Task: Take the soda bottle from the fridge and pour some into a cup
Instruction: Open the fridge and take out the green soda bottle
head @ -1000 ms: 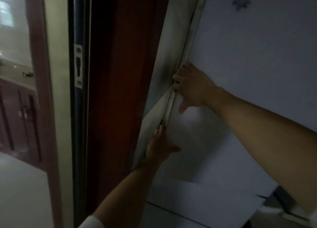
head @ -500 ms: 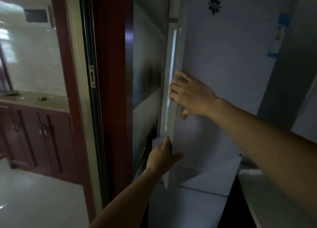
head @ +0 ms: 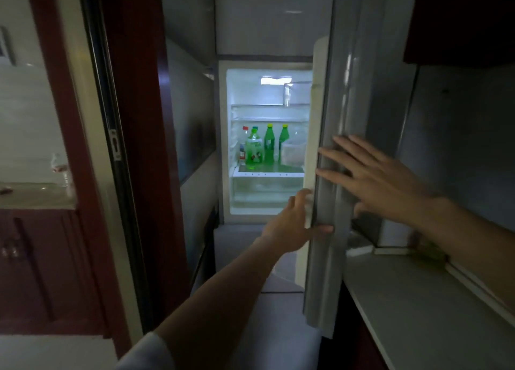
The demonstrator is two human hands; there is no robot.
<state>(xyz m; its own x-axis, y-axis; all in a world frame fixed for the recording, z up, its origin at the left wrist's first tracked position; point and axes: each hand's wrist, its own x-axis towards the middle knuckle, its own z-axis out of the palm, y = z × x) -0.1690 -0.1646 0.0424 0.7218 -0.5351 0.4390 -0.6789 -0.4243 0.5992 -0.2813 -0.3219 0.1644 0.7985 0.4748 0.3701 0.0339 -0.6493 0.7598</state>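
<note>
Open fridge door [head: 331,258], interior lit. The left hand [head: 292,224] grips door's free edge, thumb on outer face; right hand [head: 381,180] flat on it, fingers straight. Several green bottles [head: 269,143] upright on shelf [head: 267,175].

Labels on the green bottles [head: 269,146] are too blurred to read.

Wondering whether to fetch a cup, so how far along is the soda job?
Done: the fridge door stands open and the inside is lit. In hand: the left hand grips the door's edge, the right hand lies flat on its outer face. Left: the green bottles stand untouched on the shelf; taking one and pouring remain, and no cup is in view.
</note>
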